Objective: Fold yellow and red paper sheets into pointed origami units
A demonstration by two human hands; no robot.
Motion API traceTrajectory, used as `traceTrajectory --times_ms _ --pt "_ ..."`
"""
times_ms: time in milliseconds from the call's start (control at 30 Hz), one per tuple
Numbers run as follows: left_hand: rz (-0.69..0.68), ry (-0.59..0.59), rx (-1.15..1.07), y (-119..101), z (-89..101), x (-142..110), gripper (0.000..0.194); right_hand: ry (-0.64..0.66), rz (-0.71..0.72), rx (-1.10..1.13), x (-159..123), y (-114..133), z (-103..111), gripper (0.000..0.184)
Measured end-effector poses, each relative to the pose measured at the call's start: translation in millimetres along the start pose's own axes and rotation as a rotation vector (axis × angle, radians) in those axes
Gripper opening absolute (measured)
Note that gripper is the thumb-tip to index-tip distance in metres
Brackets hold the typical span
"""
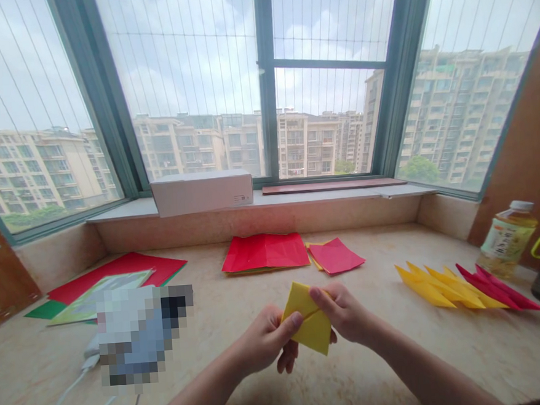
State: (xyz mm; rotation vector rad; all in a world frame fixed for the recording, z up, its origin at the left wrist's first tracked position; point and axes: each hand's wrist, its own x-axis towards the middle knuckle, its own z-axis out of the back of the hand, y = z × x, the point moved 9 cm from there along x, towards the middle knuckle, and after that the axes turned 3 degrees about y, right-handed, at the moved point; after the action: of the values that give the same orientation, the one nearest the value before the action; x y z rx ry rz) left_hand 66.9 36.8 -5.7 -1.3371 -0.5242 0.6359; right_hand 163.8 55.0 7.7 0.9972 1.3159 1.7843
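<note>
A folded yellow paper [308,318] hangs just above the marble sill, held between both hands. My left hand [265,341] pinches its left edge with thumb on top and fingers curled beneath. My right hand [345,313] grips the paper's right side, thumb pressing near the centre crease. The paper shows a diagonal fold line and points downward.
Red sheets [265,251] and a smaller pink-red folded piece [336,256] lie farther back. Several folded yellow and red pointed pieces [461,288] lie at the right, near a drink bottle [506,240]. Red and green sheets [118,275], a blurred object [135,335], cables and a white box [202,192] are left.
</note>
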Motion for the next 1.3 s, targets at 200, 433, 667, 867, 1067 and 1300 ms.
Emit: traceTrajectory --times_ms 200,433,667,867,1067,1300 --pt "-0.025 -0.129 0.011 4 15.0 5 0.066 -0.129 0.129 -0.174 -1 17 11 0.061" --pt "-0.007 -0.029 0.008 1 4.3 -1 0.066 -0.017 0.005 -0.102 -1 9 2 0.058" --pt "-0.120 -0.251 0.058 -8 23.5 2 0.054 -0.129 0.179 -0.386 -2 24 5 0.055" --pt "-0.237 -0.226 -0.029 -21 20.4 0 0.053 -0.013 0.069 -0.079 3 17 -6 0.060" --pt "-0.071 -0.008 0.012 -6 5.8 -1 0.061 0.006 0.093 -0.292 -4 19 -8 0.059" --pt "0.014 0.026 0.049 5 3.9 -4 0.065 -0.018 0.346 -0.475 -9 39 -5 0.052"
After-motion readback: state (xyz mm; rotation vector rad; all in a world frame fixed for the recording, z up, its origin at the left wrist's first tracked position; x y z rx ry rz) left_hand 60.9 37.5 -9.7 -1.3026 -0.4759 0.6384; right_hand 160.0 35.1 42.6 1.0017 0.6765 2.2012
